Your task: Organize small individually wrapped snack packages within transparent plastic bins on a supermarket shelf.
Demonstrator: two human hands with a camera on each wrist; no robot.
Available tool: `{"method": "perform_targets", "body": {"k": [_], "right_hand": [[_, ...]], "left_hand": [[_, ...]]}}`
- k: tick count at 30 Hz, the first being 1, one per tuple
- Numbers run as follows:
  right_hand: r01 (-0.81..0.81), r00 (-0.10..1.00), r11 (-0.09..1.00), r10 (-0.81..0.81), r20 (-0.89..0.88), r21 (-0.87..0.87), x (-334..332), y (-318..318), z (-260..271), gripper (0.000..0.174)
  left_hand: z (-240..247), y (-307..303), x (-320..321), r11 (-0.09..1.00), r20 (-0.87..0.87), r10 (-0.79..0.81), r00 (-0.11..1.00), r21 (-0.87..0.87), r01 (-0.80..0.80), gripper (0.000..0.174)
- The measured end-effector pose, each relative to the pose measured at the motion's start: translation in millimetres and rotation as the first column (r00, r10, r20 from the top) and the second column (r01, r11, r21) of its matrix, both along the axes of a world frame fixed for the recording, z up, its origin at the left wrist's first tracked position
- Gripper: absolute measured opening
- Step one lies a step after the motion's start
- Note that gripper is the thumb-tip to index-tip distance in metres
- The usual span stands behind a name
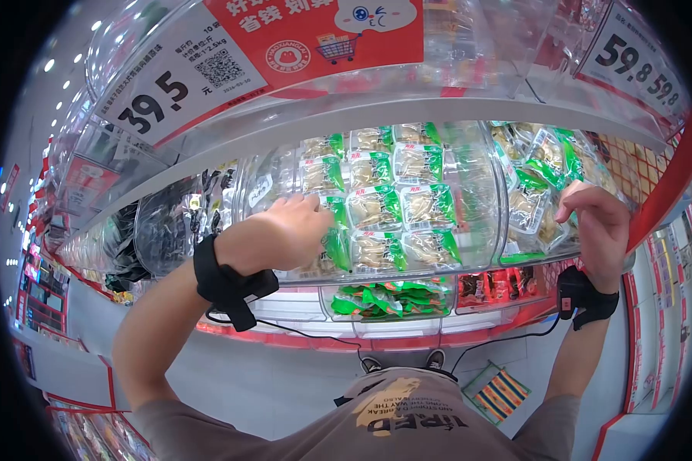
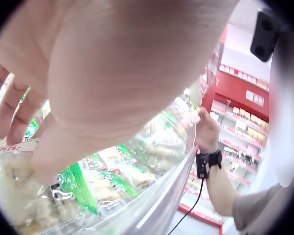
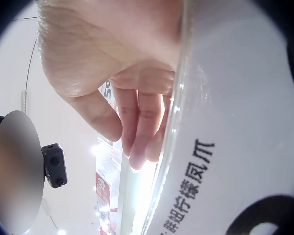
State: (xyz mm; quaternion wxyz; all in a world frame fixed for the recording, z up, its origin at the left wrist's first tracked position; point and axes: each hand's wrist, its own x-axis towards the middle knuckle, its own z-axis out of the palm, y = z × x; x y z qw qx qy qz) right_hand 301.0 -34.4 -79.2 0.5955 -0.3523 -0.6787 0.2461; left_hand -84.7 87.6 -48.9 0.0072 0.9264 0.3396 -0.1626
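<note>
The left hand (image 1: 284, 230) pinches 1 green-and-white packet (image 2: 12, 181) from the stacked rows inside the clear bin (image 1: 473, 200), the right hand (image 1: 596, 223) hooking its fingers over the bin's rim, apparently to steady it, below the 39.5 tag (image 1: 158, 100).

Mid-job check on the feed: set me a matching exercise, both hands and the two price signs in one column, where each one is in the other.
Things:
1. left hand
2. right hand
3. 39.5 price sign
4. 59.8 price sign

Places:
A. top right, above the shelf
B. reaching into the green-and-white packets in the middle
C. top left, above the shelf
D. gripping the edge of the clear bin on the right

Pairs: 1-B, 2-D, 3-C, 4-A
</note>
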Motion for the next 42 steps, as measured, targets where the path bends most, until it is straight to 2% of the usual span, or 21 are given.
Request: {"method": "perform_targets", "body": {"k": [3, 6, 9, 12, 15, 18, 19, 22, 23, 26, 29, 32, 35, 38, 41, 42], "right_hand": [[0.002, 1.000, 1.000, -0.002, 0.002, 0.009, 1.1, 0.0, -1.5, 0.023], [0.015, 1.000, 1.000, -0.015, -0.004, -0.023, 0.7, -0.8, -0.1, 0.022], [0.219, 0.972, 0.976, -0.219, -0.089, -0.006, -10.9, 3.1, 1.7, 0.022], [0.438, 0.873, 0.898, -0.434, 0.224, 0.036, -8.8, 7.9, 5.3, 0.030], [0.515, 0.665, 0.829, -0.547, 0.509, 0.218, -21.9, 11.9, 4.3, 0.046], [0.444, 0.549, 0.866, -0.466, 0.694, 0.229, -28.6, 11.3, 5.1, 0.063], [0.442, 0.585, 0.881, -0.427, 0.689, 0.171, -28.5, 11.6, 4.5, 0.069], [0.459, 0.551, 0.869, -0.443, 0.707, 0.187, -30.7, 11.4, 4.6, 0.067], [0.461, 0.553, 0.865, -0.454, 0.699, 0.196, -31.2, 11.3, 5.1, 0.058], [0.461, 0.509, 0.853, -0.479, 0.715, 0.244, -27.8, 13.6, 1.6, 0.046], [0.491, 0.645, 0.868, -0.415, 0.641, 0.068, -26.8, 11.4, -4.8, 0.039], [0.502, 0.612, 0.856, -0.452, 0.649, 0.123, -30.1, 10.0, -5.2, 0.038], [0.392, 0.645, 0.899, -0.420, 0.639, 0.194, -28.7, 14.8, -3.0, 0.036], [0.375, 0.557, 0.884, -0.455, 0.695, 0.278, -27.6, 18.0, -2.5, 0.033], [0.401, 0.557, 0.847, -0.528, 0.641, 0.350, -26.7, 10.0, 0.8, 0.030], [0.427, 0.651, 0.826, -0.563, 0.509, 0.367, -27.6, 7.8, -1.9, 0.028]], "left_hand": [[-8.2, -1.3, -10.1, 1.000, 0.179, -0.002, 0.984, -0.005, 0.003, 0.034], [-5.1, 1.1, -14.1, 0.998, 0.154, -0.057, 0.986, -0.017, 0.061, 0.036], [2.9, -8.1, -8.2, 0.999, 0.147, -0.048, 0.988, 0.005, 0.047, 0.042], [1.5, -19.1, -13.6, 0.966, 0.274, -0.228, 0.934, 0.181, 0.183, 0.049], [8.3, -27.5, -10.0, 0.973, 0.269, -0.193, 0.944, 0.179, 0.148, 0.053], [26.8, -43.5, 4.2, 0.981, 0.242, -0.102, 0.965, 0.186, 0.057, 0.051], [34.9, -48.9, 10.4, 0.988, 0.213, -0.049, 0.976, 0.152, 0.016, 0.051], [43.3, -64.4, 20.2, 0.990, 0.226, -0.025, 0.974, 0.139, -0.007, 0.047], [44.2, -69.1, 20.8, 0.992, 0.255, -0.021, 0.967, 0.126, -0.012, 0.040], [38.4, -82.5, 18.7, 0.970, 0.393, -0.145, 0.908, 0.239, 0.051, 0.032], [41.1, -85.4, 19.1, 0.976, 0.396, -0.134, 0.908, 0.210, 0.053, 0.025], [41.1, -81.2, 18.7, 0.981, 0.385, -0.110, 0.917, 0.189, 0.038, 0.020], [38.1, -76.1, 17.5, 0.971, 0.399, -0.139, 0.906, 0.234, 0.046, 0.017], [40.7, -76.0, 18.7, 0.977, 0.415, -0.118, 0.902, 0.212, 0.031, 0.014], [38.6, -74.9, 20.2, 0.992, 0.512, -0.088, 0.854, 0.125, 0.027, 0.013], [40.1, -74.5, 24.1, 0.999, 0.577, -0.035, 0.816, 0.003, 0.041, 0.014]]}}
